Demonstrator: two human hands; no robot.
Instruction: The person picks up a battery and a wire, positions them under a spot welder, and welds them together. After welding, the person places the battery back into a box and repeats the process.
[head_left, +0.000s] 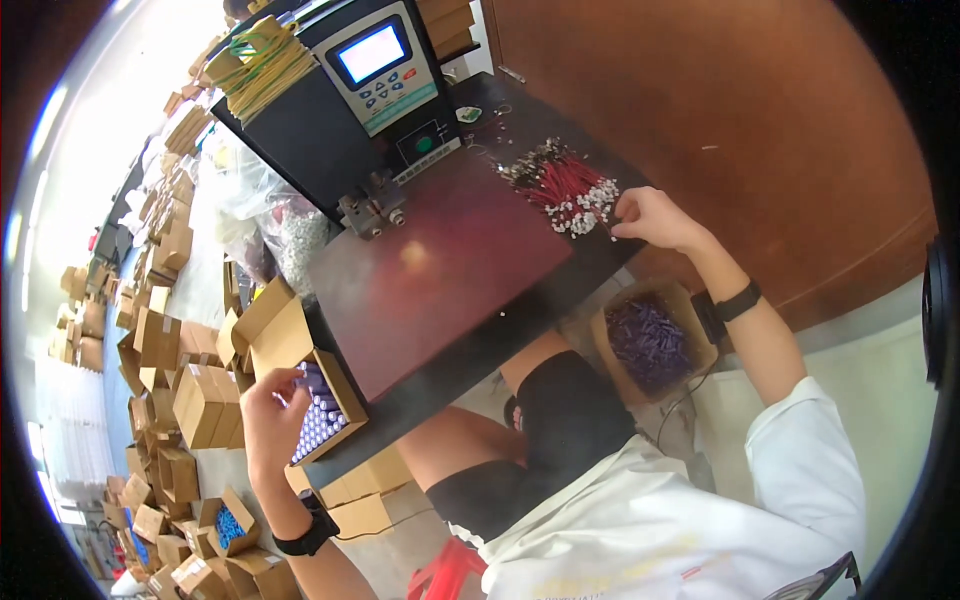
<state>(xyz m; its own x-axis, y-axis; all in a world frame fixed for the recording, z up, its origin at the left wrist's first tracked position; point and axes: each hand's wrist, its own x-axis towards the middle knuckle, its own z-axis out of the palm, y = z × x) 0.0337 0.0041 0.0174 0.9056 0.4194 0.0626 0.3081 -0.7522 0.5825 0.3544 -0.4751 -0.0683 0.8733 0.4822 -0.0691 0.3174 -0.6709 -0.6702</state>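
My left hand (268, 412) reaches over an open cardboard box (346, 388) at the table's left edge. Purple cylindrical battery cells (320, 420) stand in rows inside it. The fingers are curled in a pinch at a purple cell by the box's far end. Across the table, my right hand (655, 218) is at the right edge, thumb and fingertips pressed together on the end of a wire lead. It touches the near side of a pile of red wire leads (570, 190) with white connectors.
A black spot welding machine (370, 90) with a lit screen stands at the back, its welding head (372, 212) over a dark red mat (430, 270). Yellow-green bundled strips (262, 70) lie on top. Below right is a box of purple pieces (652, 340). Cardboard boxes (205, 405) crowd the left.
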